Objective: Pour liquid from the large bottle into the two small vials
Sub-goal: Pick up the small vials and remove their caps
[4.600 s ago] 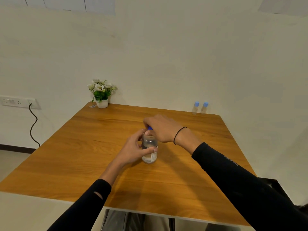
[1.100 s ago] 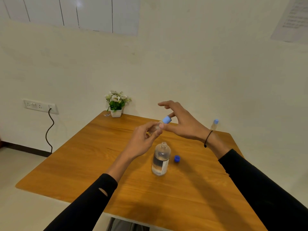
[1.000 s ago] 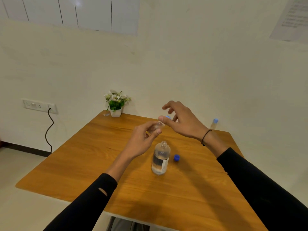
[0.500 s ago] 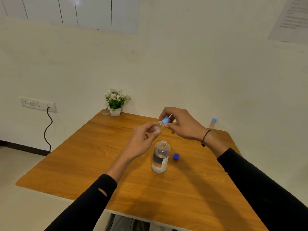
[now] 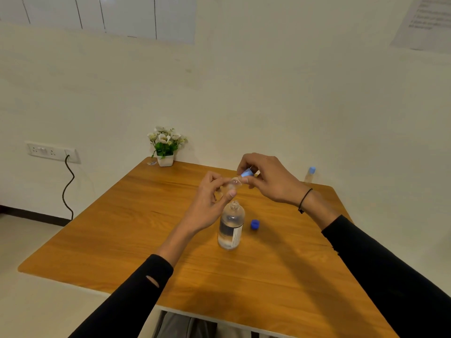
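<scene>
Left hand (image 5: 210,205) grips small vial (image 5: 233,184); right hand (image 5: 271,179) pinches its cap (image 5: 246,172).

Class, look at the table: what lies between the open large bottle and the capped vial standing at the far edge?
In the head view, only the dark blue cap lies on that stretch, close beside the large bottle; bare wood runs on to the far vial.

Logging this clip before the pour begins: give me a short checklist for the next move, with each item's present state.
1. Large bottle uncapped and upright: ok.
2. Its dark blue cap set aside on the table, apart from the bottle: ok.
3. Small vial gripped by left hand: ok.
4. Vial's light blue cap off: not ok, right hand pinches it at the neck.
5. Second vial opened: not ok, capped at the far edge.
6. Held vial empty: cannot tell.
</scene>
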Demonstrator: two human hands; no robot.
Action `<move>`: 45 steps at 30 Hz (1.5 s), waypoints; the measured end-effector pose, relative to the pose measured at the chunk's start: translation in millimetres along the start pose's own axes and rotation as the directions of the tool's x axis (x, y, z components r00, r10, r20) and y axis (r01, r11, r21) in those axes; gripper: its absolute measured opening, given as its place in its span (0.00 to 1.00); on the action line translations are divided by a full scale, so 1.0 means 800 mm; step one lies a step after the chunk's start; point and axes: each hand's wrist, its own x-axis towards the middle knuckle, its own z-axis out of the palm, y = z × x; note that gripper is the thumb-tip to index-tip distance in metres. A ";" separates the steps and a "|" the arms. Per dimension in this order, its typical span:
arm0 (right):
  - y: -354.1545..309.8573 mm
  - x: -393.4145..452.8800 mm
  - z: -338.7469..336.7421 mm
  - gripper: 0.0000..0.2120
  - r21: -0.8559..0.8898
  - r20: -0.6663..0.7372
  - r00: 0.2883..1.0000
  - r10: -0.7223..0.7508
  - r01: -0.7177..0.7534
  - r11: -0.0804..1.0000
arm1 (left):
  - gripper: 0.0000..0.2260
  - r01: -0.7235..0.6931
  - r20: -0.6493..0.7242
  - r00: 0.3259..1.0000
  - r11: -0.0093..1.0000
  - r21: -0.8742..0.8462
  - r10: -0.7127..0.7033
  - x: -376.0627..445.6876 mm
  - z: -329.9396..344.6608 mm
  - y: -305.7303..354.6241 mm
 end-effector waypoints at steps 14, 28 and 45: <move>0.129 -0.081 0.102 0.16 0.030 -0.228 0.840 0.492 -0.499 0.866 | 0.14 0.393 -0.110 0.917 0.915 0.093 -0.383 0.002 0.005 -0.083; 0.207 -0.111 0.160 0.19 0.136 -0.141 0.773 0.618 -0.604 0.786 | 0.24 0.404 0.071 0.904 0.898 0.178 -0.421 -0.004 0.027 -0.151; 0.433 -0.015 0.089 0.44 0.530 -0.395 0.215 0.893 -0.741 0.413 | 0.19 0.487 0.021 0.872 0.870 0.078 -0.490 0.121 0.028 -0.184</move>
